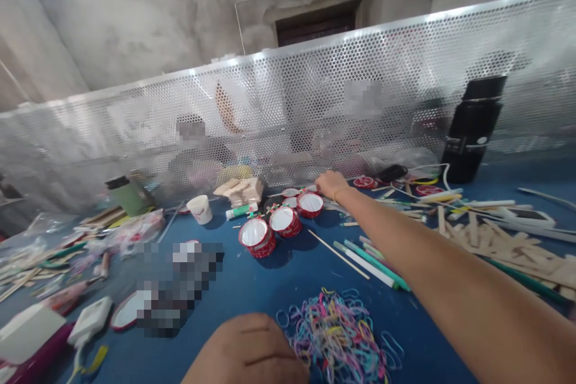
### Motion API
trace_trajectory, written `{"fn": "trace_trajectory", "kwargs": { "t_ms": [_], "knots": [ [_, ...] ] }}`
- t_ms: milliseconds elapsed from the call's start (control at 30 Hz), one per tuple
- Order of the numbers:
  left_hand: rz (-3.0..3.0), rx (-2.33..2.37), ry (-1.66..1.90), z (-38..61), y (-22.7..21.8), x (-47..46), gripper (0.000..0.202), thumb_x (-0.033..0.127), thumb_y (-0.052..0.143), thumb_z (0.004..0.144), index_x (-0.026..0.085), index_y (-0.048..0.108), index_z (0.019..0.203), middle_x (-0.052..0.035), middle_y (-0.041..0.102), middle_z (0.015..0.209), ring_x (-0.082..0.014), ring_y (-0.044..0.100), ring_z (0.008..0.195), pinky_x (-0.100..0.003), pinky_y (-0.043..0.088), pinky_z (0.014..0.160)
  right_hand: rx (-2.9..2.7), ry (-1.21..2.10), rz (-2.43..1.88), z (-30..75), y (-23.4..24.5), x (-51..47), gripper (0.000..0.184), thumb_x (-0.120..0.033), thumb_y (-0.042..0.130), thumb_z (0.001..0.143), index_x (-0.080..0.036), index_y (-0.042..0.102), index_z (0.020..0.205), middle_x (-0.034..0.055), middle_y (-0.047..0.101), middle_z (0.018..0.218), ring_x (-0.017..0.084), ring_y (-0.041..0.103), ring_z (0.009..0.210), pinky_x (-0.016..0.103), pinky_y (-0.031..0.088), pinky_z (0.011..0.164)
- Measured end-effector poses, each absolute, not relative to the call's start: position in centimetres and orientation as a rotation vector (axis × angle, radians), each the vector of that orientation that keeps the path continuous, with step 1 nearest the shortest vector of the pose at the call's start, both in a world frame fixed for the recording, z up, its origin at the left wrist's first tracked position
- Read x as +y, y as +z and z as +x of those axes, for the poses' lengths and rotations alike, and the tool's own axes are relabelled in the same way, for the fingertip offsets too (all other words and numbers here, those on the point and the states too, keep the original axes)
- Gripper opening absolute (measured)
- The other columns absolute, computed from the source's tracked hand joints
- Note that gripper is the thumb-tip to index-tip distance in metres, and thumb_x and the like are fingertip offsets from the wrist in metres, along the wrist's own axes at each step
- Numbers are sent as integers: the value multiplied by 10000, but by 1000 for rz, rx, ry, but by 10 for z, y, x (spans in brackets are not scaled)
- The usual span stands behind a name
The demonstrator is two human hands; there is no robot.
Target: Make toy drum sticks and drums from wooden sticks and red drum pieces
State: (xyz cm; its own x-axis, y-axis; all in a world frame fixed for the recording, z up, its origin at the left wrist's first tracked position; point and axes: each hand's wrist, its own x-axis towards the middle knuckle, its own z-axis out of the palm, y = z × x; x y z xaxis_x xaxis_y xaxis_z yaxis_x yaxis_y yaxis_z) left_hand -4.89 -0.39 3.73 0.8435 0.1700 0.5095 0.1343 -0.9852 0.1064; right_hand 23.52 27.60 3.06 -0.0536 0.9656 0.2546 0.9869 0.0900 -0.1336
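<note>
My right hand (332, 183) reaches to the far side of the blue table, just behind and right of a small drum set made from red cans with pale tops. Its fingers are bent downward and look closed; whatever they hold is hidden. Among the drums are a front left drum (254, 237), a middle drum (285, 222) and a right drum (310, 204), with smaller round pieces behind. Low in the view is my left hand (252, 351), its fingers out of sight. Beside it lies a heap of coloured rubber bands (335, 336).
A perforated metal screen (279, 108) runs along the back. A paper cup (200, 209) and stacked wooden pieces (243, 191) stand left of the drums. Craft sticks (504, 246) and a black thermos (473, 129) are at right. A white charger (90, 319) lies left.
</note>
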Motion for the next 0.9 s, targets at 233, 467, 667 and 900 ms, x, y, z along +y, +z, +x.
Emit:
{"fn": "trace_trajectory", "kwargs": {
  "t_ms": [233, 467, 667, 900],
  "knots": [
    [2724, 642, 844, -54, 41, -16, 231, 134, 592, 890, 237, 670, 1083, -52, 741, 879, -185, 669, 822, -322, 535, 755, -1754, 50, -1818, 246, 54, 210, 368, -370, 593, 932, -171, 572, 1241, 95, 599, 1247, 218, 619, 1057, 435, 542, 886],
    [1967, 1055, 1081, -54, 38, -15, 277, 323, 559, 941, 269, 628, 1204, -84, 652, 1210, -222, 620, 1082, -346, 528, 857, -1858, 329, -1310, 189, 55, 74, 196, -303, 453, 970, -179, 604, 986, 50, 687, 969, 161, 625, 898, 292, 499, 821],
    [1193, 941, 978, -34, 48, -21, 413, 414, 531, 952, 263, 454, 1329, -115, 573, 1282, -242, 633, 1048, -403, 571, 820, -1877, 914, -896, 160, 38, -2, 132, -291, 497, 924, -203, 563, 852, 0, 638, 831, 134, 592, 786, 266, 480, 735],
    [969, 893, 997, -15, 49, -11, 286, 345, 569, 939, 232, 480, 1187, -57, 607, 1043, -142, 648, 786, -295, 569, 718, -1887, 700, -858, 152, 21, -5, 162, -232, 535, 916, -201, 540, 757, -28, 564, 730, 122, 498, 689, 261, 388, 656]
  ]
}}
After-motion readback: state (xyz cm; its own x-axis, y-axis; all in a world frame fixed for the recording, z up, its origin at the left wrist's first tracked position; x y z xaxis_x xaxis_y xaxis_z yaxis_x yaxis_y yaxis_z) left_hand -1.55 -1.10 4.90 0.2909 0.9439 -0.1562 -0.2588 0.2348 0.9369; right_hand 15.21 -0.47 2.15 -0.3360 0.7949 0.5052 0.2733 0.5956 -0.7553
